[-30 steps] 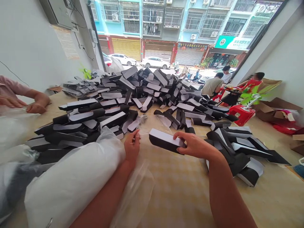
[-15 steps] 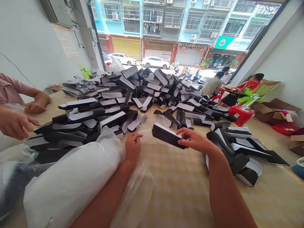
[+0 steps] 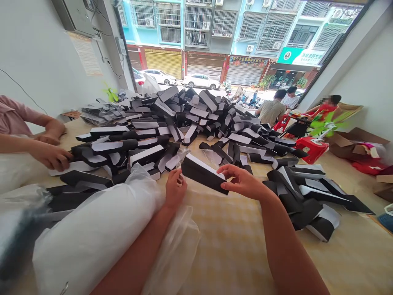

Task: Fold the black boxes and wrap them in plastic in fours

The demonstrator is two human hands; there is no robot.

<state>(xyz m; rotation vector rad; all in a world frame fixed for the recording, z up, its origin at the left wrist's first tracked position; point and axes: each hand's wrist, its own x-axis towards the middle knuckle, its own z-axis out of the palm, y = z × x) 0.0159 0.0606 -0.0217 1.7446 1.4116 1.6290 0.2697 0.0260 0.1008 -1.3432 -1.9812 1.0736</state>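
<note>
My right hand (image 3: pixel 241 180) pinches the right end of a long folded cardboard box (image 3: pixel 201 175), black outside with a white upper face. The box is held tilted above the table. My left hand (image 3: pixel 176 186) is at the box's left end with its fingers curled; whether they touch the box or hold something thin is hidden. Under my left forearm and beside it lies loose clear plastic film (image 3: pixel 181 241). A large, full white plastic bag (image 3: pixel 95 233) lies left of that forearm.
A big heap of black-and-white folded boxes (image 3: pixel 190 110) spreads across the back of the table (image 3: pixel 227 246). More boxes (image 3: pixel 307 196) lie at right, near a red fan (image 3: pixel 313 147). At left, a co-worker's hand (image 3: pixel 52 155) reaches to the boxes; another person's arm (image 3: pixel 50 127) rests behind.
My right hand has brought the box leftward, closer to my left hand. My left hand has risen slightly and curled its fingers. The co-worker's hand has moved right onto the boxes.
</note>
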